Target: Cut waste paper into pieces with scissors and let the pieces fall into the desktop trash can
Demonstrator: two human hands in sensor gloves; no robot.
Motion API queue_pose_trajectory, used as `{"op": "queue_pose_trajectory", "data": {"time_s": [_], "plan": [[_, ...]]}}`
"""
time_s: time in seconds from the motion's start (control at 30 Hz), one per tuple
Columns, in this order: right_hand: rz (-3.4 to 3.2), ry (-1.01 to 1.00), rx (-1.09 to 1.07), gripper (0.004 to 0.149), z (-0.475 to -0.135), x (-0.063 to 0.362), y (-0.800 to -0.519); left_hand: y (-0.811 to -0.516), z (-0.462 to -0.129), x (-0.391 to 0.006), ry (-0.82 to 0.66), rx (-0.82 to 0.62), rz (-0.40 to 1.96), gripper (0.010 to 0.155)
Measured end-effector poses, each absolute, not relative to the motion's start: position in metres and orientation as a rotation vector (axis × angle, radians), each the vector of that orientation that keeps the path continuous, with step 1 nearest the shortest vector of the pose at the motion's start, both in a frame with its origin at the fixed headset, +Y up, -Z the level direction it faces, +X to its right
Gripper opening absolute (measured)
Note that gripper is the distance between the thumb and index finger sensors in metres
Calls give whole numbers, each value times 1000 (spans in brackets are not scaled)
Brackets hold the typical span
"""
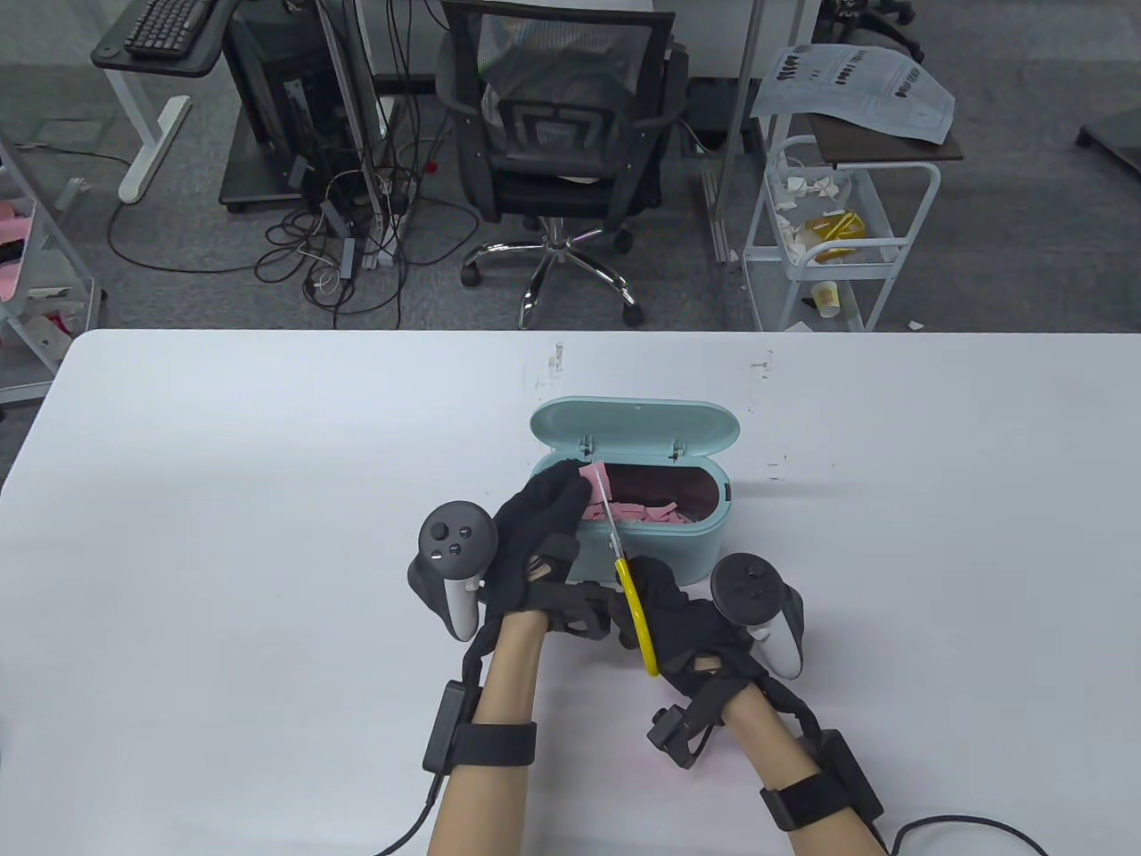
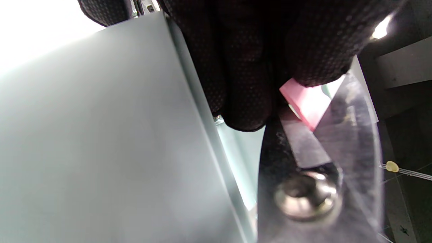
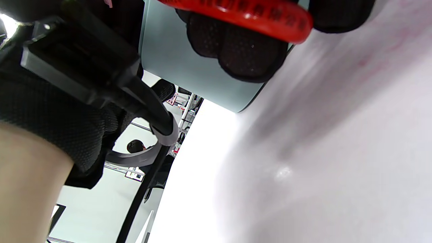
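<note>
A mint desktop trash can (image 1: 642, 553) stands mid-table with its lid (image 1: 635, 431) swung open at the back; several pink paper pieces (image 1: 637, 513) lie inside. My left hand (image 1: 544, 517) pinches a small pink paper strip (image 1: 595, 477) over the can's left rim. My right hand (image 1: 686, 637) grips yellow-handled scissors (image 1: 635, 606) in front of the can, blades (image 1: 610, 522) reaching up to the strip. In the left wrist view my gloved fingers (image 2: 249, 77) hold the pink paper (image 2: 305, 104) against the blades (image 2: 303, 148), beside the can wall (image 2: 101, 135). The right wrist view shows my fingers (image 3: 236, 50) through the scissor handle (image 3: 256, 17).
The white table (image 1: 267, 535) spreads wide on both sides of the can. Beyond its far edge stand an office chair (image 1: 557, 134), a computer with tangled cables (image 1: 339, 178) and a white cart (image 1: 833, 232) holding paper scraps.
</note>
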State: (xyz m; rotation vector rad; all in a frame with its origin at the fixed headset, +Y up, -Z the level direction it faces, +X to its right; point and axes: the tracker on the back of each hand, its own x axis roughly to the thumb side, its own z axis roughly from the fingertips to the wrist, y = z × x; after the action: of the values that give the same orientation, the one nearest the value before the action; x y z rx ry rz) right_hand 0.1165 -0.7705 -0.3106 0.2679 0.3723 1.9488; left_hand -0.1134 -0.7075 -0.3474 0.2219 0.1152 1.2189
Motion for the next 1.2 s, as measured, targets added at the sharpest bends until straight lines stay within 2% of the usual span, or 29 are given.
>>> {"op": "queue_pose_trajectory", "data": {"time_s": [0.63, 1.0, 1.2], "plan": [[1964, 216, 214, 78, -310, 120, -770, -703, -347, -109, 85, 267, 1081, 37], [1924, 232, 204, 79, -309, 120, -769, -702, -348, -108, 69, 260, 1067, 37], [1983, 285, 226, 85, -310, 123, -765, -701, -349, -107, 58, 243, 1063, 36]]}}
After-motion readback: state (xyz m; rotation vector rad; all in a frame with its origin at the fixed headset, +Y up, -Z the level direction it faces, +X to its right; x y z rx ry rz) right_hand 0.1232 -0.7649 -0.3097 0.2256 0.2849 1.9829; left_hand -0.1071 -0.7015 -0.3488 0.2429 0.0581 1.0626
